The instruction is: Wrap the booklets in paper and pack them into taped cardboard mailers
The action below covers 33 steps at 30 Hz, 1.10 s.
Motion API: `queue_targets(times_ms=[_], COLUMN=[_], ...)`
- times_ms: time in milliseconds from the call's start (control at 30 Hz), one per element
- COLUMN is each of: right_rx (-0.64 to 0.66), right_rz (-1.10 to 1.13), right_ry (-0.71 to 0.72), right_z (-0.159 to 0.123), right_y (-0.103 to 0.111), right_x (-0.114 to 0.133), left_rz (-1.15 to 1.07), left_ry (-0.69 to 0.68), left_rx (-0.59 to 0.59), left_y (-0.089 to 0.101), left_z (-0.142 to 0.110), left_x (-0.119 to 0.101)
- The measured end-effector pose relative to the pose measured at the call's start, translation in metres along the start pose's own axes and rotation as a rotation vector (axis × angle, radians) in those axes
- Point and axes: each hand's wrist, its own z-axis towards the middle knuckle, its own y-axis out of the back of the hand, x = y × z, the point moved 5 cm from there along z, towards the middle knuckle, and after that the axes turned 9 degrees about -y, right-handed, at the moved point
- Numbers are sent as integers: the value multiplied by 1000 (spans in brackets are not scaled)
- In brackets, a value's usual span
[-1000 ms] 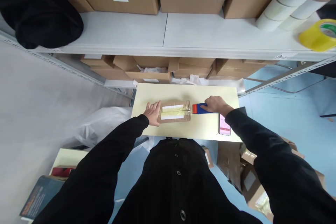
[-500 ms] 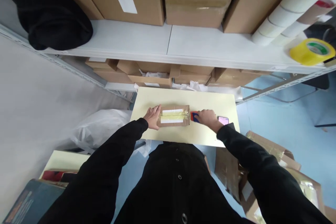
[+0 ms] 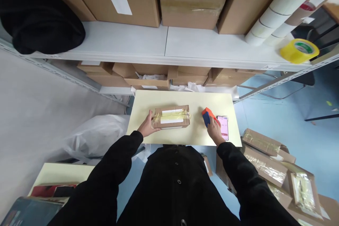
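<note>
Two hands work: the left hand (image 3: pixel 148 126) grips one taped box (image 3: pixel 171 117); the right hand (image 3: pixel 214 129) grips one orange-and-blue tool (image 3: pixel 208 116) beside one phone (image 3: pixel 222 127).

The small brown cardboard box (image 3: pixel 174 116) lay closed and lengthwise across the middle of the frame, shiny yellowish tape running between white strips on its top. The orange-and-blue tool (image 3: pixel 207 116), right of centre and apart from it, slanted toward the lower right.
</note>
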Motion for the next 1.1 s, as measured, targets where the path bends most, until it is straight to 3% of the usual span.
queue_targets(times_ms=[267, 400, 500, 633, 767, 933, 1100], right_rx=[72, -28, -62, 81, 225, 326, 404], right_rz=[97, 73, 125, 319, 538, 751, 909], right_ry=[-19, 18, 98, 246, 246, 145, 83], right_z=[-23, -27, -26, -21, -18, -22, -21], right_y=[-36, -27, -17, -17, -26, -35, -37], right_x=[-8, -2, 16, 54, 81, 90, 93], left_rz=[-49, -72, -145, -311, -339, -270, -573], left_ry=[46, 78, 92, 171, 202, 203, 226], left_rx=[-73, -110, -133, -212, -229, -262, -274], left_y=[-20, -21, -24, -29, -30, -24, -34], left_z=[-26, -26, -25, -26, -26, -26, -22], left_x=[-5, -6, -1, 12, 14, 11, 10])
